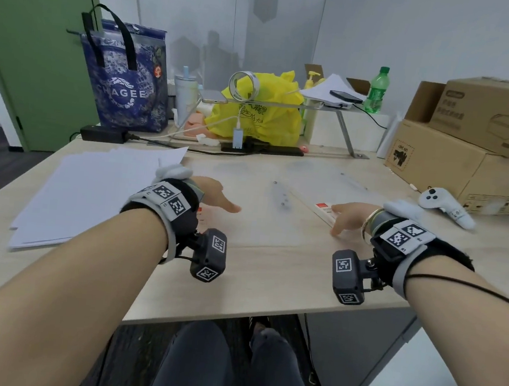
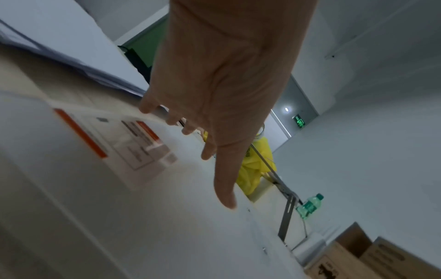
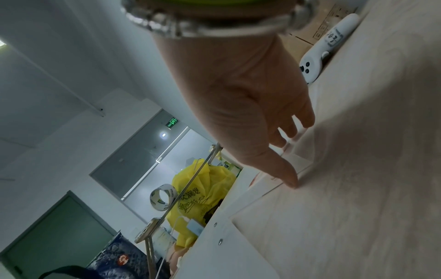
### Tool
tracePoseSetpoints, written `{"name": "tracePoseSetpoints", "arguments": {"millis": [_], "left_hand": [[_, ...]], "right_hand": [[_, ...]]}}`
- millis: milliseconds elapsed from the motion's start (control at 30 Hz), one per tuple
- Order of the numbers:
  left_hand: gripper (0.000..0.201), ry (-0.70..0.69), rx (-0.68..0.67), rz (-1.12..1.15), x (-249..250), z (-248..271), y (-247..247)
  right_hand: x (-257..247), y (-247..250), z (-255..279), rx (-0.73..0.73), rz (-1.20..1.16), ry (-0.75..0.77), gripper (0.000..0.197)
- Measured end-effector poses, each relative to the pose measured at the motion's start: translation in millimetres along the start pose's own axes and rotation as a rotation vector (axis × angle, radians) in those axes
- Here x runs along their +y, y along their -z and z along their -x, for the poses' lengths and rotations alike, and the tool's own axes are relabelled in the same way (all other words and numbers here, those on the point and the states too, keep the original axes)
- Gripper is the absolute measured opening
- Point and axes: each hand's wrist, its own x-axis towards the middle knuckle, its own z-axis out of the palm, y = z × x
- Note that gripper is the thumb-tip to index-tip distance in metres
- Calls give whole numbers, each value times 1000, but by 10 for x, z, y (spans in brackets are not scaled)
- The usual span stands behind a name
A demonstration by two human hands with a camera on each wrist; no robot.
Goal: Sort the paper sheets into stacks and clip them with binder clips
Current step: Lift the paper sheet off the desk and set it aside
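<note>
On table [image 1: 270, 275], both hands [image 1: 215, 195] spread flat

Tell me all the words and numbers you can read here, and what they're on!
"CHAGEE": on the blue tote bag.
"107", handwritten, not quite sure: on the white controller.
Green exit sign: too small to read.
Yellow bag: black writing, too blurred.
Cardboard boxes: print too small.
Red-and-white label on the desk: blurred.
</note>
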Motion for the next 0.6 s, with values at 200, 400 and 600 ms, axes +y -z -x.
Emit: {"name": "tracePoseSetpoints", "arguments": {"millis": [200, 400, 600], "left_hand": [[101, 8, -42, -32, 88, -209, -89], [104, 6, -47, -116, 189, -379, -53], [100, -20, -70, -141, 376, -586, -22]], "right_hand": [[-223, 12, -59, -76, -24, 53, 66], [-274, 36, -222, -12, 26, 90, 65], [-115, 101, -372, -19, 27, 68, 67]]}}
